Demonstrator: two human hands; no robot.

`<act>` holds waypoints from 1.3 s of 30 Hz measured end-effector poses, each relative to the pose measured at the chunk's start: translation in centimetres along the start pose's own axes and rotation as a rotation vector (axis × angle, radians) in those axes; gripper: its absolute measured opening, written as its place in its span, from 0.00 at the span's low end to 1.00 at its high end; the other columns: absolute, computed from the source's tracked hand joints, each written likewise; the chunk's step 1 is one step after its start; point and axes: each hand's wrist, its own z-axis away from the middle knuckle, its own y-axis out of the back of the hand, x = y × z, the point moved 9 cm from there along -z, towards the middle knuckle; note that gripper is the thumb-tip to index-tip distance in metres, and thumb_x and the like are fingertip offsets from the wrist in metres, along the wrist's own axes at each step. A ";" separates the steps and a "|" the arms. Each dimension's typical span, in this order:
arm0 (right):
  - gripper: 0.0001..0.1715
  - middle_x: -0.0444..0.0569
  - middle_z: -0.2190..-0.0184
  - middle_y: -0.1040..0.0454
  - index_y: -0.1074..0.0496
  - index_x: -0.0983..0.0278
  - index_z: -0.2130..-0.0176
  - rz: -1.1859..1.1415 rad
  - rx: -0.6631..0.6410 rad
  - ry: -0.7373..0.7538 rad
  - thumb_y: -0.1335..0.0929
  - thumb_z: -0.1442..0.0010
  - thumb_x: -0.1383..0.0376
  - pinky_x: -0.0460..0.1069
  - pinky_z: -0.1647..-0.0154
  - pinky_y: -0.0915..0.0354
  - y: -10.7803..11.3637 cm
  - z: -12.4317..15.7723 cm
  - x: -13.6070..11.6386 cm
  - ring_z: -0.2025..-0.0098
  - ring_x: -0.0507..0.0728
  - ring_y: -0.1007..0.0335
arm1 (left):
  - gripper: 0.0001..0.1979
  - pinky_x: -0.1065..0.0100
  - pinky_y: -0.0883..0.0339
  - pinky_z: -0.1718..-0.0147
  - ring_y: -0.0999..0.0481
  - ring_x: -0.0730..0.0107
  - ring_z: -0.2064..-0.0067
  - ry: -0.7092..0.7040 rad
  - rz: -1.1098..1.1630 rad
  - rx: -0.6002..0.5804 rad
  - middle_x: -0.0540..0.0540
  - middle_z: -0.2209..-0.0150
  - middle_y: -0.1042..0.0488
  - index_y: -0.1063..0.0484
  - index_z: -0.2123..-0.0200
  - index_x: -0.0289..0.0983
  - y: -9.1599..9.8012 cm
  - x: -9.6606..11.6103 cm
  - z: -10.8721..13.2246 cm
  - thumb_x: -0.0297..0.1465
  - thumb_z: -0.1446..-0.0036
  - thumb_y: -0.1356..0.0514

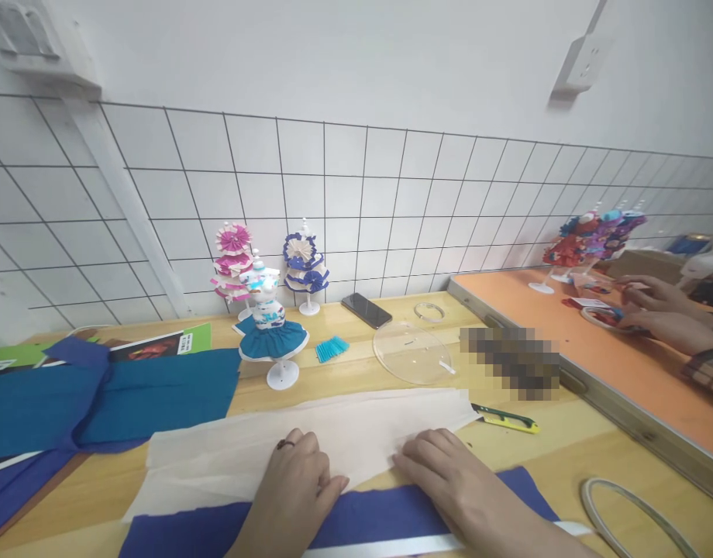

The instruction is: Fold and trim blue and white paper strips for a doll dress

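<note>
A long strip of cream cloth (217,449) lies across the wooden table in front of me, its near edge over a blue-purple cloth (187,535). My left hand (295,480) rests on the cream cloth near its lower edge, fingers curled in and thumb against them. To the right, my right hand (446,473) bends its fingers down on the same edge; its fingertips are partly hidden. A white strip (385,545) runs along the blue-purple cloth, passing under my right wrist. Green-and-yellow thread snips (511,419) lie beyond the cloth's right end.
Behind stand a mini dress form in a teal skirt (273,341) and two ruffled ones. Teal cloth (164,391) lies left. A phone (366,310), a clear disc (415,353) and a hoop (635,511) are about. Another person's hands (652,310) work at the orange table (508,298).
</note>
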 end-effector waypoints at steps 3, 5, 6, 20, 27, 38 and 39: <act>0.17 0.51 0.62 0.31 0.38 0.62 0.48 0.041 -0.076 0.057 0.42 0.36 0.70 0.53 0.59 0.42 -0.9 -1.1 -1.6 0.61 0.57 0.39 | 0.14 0.62 0.44 0.64 0.34 0.63 0.63 -0.013 -0.005 0.021 0.46 0.73 0.30 0.30 0.81 0.36 0.0 0.0 0.0 0.35 0.46 0.44; 0.19 0.52 0.64 0.32 0.39 0.61 0.47 0.095 -0.091 0.097 0.41 0.37 0.70 0.54 0.61 0.43 -1.7 -1.8 -2.4 0.62 0.58 0.40 | 0.14 0.62 0.44 0.64 0.34 0.63 0.63 -0.017 -0.010 0.034 0.46 0.72 0.30 0.30 0.80 0.36 0.1 0.0 0.0 0.34 0.46 0.44; 0.19 0.52 0.64 0.32 0.39 0.61 0.47 0.119 -0.089 0.109 0.41 0.38 0.69 0.54 0.62 0.44 -2.1 -2.0 -2.6 0.63 0.59 0.40 | 0.14 0.62 0.44 0.64 0.34 0.63 0.62 -0.015 -0.012 0.037 0.46 0.72 0.30 0.30 0.80 0.36 0.1 0.0 0.1 0.34 0.46 0.44; 0.12 0.49 0.65 0.31 0.33 0.61 0.57 0.175 -0.032 -0.029 0.42 0.35 0.68 0.51 0.65 0.45 -0.4 0.2 0.7 0.65 0.57 0.39 | 0.14 0.63 0.44 0.64 0.33 0.63 0.62 -0.013 -0.013 0.026 0.46 0.72 0.30 0.30 0.80 0.36 0.4 0.1 0.3 0.35 0.45 0.45; 0.13 0.50 0.65 0.32 0.33 0.63 0.62 0.207 -0.034 -0.136 0.44 0.35 0.70 0.52 0.63 0.46 0.6 2.3 4.3 0.64 0.57 0.40 | 0.14 0.61 0.44 0.63 0.33 0.60 0.61 -0.012 0.004 0.006 0.45 0.71 0.30 0.31 0.80 0.36 0.0 -0.1 0.2 0.35 0.45 0.45; 0.14 0.51 0.68 0.34 0.32 0.65 0.65 0.471 -0.008 -0.043 0.44 0.36 0.72 0.53 0.63 0.45 2.2 2.8 5.7 0.65 0.57 0.41 | 0.15 0.61 0.43 0.64 0.33 0.62 0.64 -0.059 -0.021 0.009 0.46 0.72 0.30 0.32 0.81 0.37 -0.6 -0.3 -0.2 0.36 0.44 0.47; 0.14 0.51 0.68 0.34 0.32 0.65 0.65 0.482 -0.001 -0.029 0.44 0.36 0.72 0.53 0.63 0.46 2.2 2.6 5.6 0.66 0.57 0.41 | 0.16 0.61 0.43 0.64 0.32 0.62 0.64 -0.064 -0.031 0.011 0.46 0.72 0.30 0.32 0.81 0.37 -0.6 -0.3 -0.1 0.36 0.44 0.47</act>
